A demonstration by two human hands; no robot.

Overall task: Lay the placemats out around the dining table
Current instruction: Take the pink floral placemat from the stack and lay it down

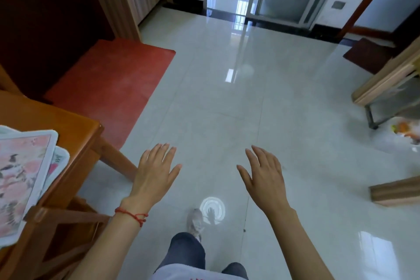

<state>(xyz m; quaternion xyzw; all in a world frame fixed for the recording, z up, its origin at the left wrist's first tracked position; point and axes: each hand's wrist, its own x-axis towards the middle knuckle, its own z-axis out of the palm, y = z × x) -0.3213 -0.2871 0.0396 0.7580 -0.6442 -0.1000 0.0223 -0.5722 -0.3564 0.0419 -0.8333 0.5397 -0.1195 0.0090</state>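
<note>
Placemats (21,179): overlapping, unsorted, at counter (68,125) corner; spreading around it appears left to do. Left hand (154,173), right hand (264,177): grip released, empty, over floor (227,98)

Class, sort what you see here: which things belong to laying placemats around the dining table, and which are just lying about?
Belongs to the job:
pink floral placemats, stacked
orange-brown wooden dining table
empty left hand
empty right hand

Just lying about:
red floor mat
dark brown doormat
blurred orange clutter on the floor
</note>
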